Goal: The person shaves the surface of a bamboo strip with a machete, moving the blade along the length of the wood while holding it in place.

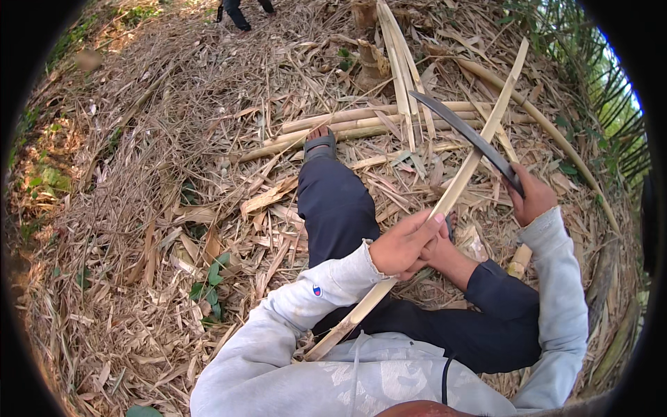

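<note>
My left hand (408,243) is closed round a long pale bamboo strip (455,189). The strip slants from beside my body at the lower left up to the far right. In my right hand (533,196) is the grip of a machete (453,119), mostly hidden by my fingers. Its dark, curved blade points up and to the left. Blade and strip cross beyond my left hand; whether they touch I cannot tell.
Beyond my sandalled foot (320,146) lie bamboo poles (358,131). Split bamboo strips (397,66) lean near a stump (369,62). A long thin pole (556,135) curves along the right. Dry leaves and shavings cover the ground; a person's legs (236,14) show at the far left.
</note>
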{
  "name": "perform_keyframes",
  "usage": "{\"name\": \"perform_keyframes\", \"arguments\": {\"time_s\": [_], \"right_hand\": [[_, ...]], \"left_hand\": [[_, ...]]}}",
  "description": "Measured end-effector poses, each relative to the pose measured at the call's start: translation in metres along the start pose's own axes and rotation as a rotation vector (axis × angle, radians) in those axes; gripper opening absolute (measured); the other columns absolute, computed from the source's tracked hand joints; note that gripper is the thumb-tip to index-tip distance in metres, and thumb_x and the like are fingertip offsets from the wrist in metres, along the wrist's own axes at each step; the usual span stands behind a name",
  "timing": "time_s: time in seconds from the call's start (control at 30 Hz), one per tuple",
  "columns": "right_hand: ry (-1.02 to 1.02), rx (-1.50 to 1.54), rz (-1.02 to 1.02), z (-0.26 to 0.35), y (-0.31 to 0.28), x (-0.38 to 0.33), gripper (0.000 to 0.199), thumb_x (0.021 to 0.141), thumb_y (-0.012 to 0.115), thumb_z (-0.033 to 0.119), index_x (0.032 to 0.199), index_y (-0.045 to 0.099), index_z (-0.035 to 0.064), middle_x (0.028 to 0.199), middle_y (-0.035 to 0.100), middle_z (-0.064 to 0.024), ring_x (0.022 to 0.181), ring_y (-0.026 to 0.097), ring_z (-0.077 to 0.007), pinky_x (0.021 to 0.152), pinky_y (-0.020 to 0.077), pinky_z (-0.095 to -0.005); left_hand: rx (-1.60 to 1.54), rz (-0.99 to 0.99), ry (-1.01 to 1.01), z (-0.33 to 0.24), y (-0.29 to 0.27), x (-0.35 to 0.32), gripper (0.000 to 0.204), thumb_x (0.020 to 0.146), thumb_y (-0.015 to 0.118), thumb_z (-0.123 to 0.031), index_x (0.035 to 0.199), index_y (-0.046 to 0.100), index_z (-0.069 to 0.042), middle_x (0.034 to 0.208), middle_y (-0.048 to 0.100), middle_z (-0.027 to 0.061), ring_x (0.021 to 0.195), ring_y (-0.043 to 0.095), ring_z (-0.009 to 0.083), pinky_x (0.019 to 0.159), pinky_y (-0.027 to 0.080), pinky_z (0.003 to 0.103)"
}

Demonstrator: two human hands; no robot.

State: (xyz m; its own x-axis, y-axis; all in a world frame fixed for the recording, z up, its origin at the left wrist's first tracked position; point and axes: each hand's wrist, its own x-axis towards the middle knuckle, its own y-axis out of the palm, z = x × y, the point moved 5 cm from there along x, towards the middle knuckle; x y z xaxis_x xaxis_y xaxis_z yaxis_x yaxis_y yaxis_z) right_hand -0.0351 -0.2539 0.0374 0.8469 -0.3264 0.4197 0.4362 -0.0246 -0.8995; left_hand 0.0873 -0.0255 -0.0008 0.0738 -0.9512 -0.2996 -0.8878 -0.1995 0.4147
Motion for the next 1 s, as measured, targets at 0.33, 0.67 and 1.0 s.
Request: {"name": "perform_keyframes", "arguments": {"time_s": [0.33,0.67,1.0], "right_hand": [[-0.095,-0.319,0.268,0.02,-0.041,-0.015,0.037,0.085,0.059,0.014,0.121,0.052,0.0134,0.079,0.059,-0.0087,0.062,0.065,-0.0268,0.05,0.0503,-0.0383],[-0.094,0.22,0.487,-0.011,0.096,-0.048,0.041,0.092,0.057,0.045,0.104,0.057,0.0062,0.073,0.063,-0.0124,0.064,0.063,-0.0346,0.058,0.0512,-0.0421],[0.338,0.13,0.677,-0.105,0.16,-0.05,0.045,0.097,0.045,0.051,0.093,0.056,0.0081,0.069,0.063,-0.0161,0.065,0.064,-0.0365,0.06,0.0508,-0.0462]], "left_hand": [[-0.065,0.139,-0.232,-0.005,0.032,0.035,0.035,0.105,0.028,-0.041,0.098,0.043,-0.01,0.059,0.025,-0.0048,0.038,0.018,0.0041,0.03,0.02,0.021],[-0.19,-0.12,-0.539,0.06,0.003,0.035,0.034,0.105,0.03,-0.041,0.097,0.043,-0.01,0.058,0.027,-0.0032,0.039,0.021,0.0052,0.033,0.019,0.022],[-0.194,-0.162,-0.596,0.074,-0.022,0.058,0.034,0.105,0.031,-0.039,0.102,0.045,-0.008,0.061,0.031,-0.0038,0.041,0.024,0.0037,0.034,0.02,0.021]]}}
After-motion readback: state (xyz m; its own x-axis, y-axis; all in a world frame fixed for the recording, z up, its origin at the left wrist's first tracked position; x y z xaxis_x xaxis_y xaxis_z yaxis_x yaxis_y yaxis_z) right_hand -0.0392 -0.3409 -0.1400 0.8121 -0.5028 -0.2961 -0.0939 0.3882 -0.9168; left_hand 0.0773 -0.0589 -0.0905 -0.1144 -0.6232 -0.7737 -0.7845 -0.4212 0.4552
